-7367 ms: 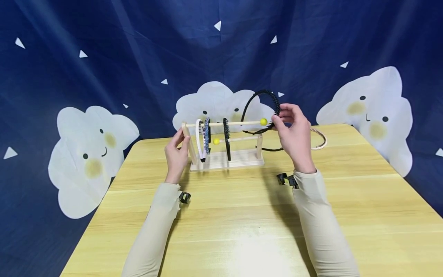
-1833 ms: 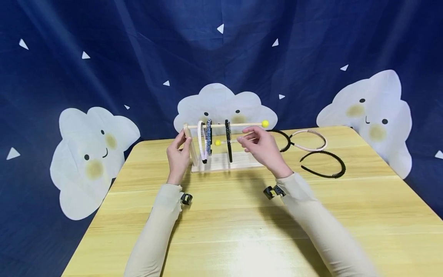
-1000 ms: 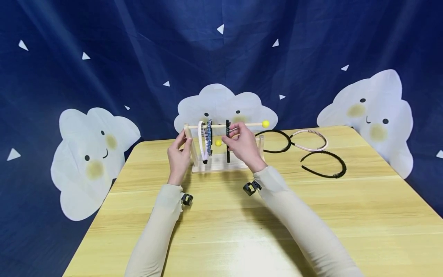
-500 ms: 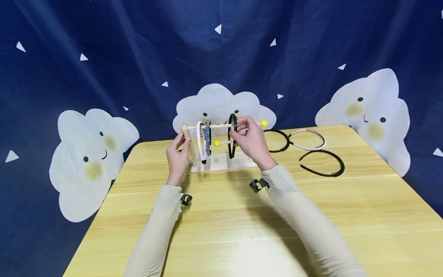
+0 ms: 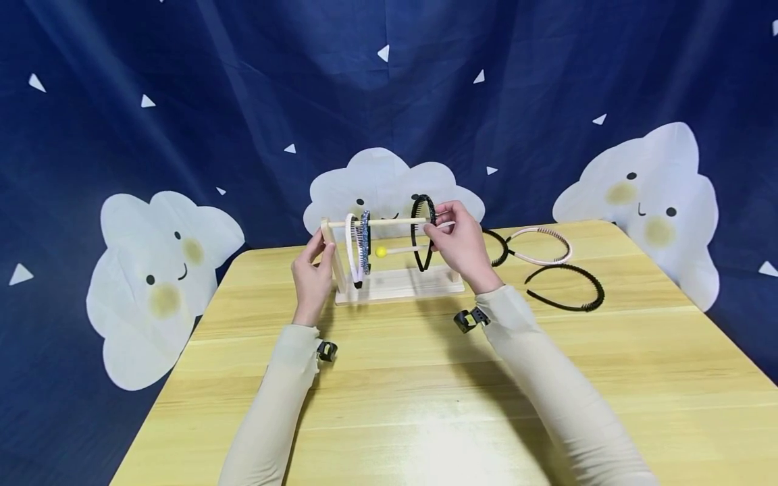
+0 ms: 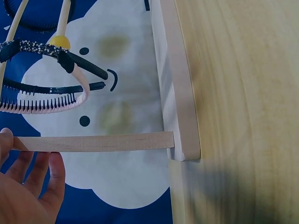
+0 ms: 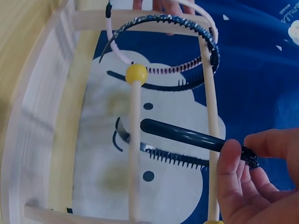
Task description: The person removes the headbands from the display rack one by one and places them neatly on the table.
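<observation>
My left hand point(image 5: 313, 277) grips the left post point(image 6: 93, 142) of a wooden headband rack point(image 5: 389, 289) standing on the table. Between thumb and fingers, my right hand point(image 5: 460, 244) pinches a black toothed headband point(image 7: 182, 135), tilted around the upper rod point(image 5: 389, 221) near its right end. Farther left on that rod hang a pale pink-white headband point(image 5: 350, 250) and a glittery blue one point(image 5: 366, 239), close together. A yellow ball point(image 5: 381, 252) caps the lower rod; the upper rod's yellow ball is hidden behind my right hand in the head view.
Right of the rack, a black headband point(image 5: 502, 253), partly covered by my right hand, lies touching a pink headband point(image 5: 541, 262). Nearer the front lies another black toothed headband point(image 5: 598, 297). Behind the table point(image 5: 389, 405) hangs a blue cloud-print curtain point(image 5: 389, 88).
A black headband held by my right hand at first now lies on the table. My right hand then took hold of the hanging black headband and slid it rightward along the rod. My left hand stays put.
</observation>
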A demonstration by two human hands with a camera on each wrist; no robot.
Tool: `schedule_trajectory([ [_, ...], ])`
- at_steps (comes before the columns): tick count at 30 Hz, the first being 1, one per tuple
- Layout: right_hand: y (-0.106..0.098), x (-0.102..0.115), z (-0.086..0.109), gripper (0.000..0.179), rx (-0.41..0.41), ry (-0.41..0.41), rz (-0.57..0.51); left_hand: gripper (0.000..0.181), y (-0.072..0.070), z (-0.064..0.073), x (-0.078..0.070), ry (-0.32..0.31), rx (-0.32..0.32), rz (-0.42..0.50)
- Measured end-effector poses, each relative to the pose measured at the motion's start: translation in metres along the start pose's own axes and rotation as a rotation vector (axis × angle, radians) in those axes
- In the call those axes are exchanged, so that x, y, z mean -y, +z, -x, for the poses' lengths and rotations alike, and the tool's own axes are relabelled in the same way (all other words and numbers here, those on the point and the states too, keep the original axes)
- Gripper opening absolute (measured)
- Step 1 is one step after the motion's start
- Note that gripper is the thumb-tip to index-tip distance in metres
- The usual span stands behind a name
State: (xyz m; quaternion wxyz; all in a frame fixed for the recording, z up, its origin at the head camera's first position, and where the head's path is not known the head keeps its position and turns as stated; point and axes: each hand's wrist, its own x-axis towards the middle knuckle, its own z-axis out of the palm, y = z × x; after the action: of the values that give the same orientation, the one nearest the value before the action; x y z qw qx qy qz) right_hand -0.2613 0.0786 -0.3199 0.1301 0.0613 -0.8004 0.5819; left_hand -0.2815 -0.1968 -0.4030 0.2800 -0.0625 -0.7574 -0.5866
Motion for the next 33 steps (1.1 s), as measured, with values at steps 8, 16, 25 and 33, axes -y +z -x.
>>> schedule_trajectory([
  [8,-0.001,-0.006,-0.001,0.031,0.002,-0.061,0.042,0.044,0.000,0.000,-0.001,-0.003,-0.002,0.000],
  [16,-0.001,-0.008,-0.002,0.031,-0.026,-0.102,0.034,0.043,0.000,0.000,-0.002,0.007,-0.016,-0.001],
  [25,-0.005,-0.007,-0.006,0.032,-0.092,-0.142,-0.026,0.044,0.000,0.001,-0.003,0.002,-0.002,-0.009],
  [33,-0.016,-0.015,-0.006,0.035,-0.111,-0.056,-0.131,0.044,-0.001,0.001,0.000,0.009,0.001,0.011],
])
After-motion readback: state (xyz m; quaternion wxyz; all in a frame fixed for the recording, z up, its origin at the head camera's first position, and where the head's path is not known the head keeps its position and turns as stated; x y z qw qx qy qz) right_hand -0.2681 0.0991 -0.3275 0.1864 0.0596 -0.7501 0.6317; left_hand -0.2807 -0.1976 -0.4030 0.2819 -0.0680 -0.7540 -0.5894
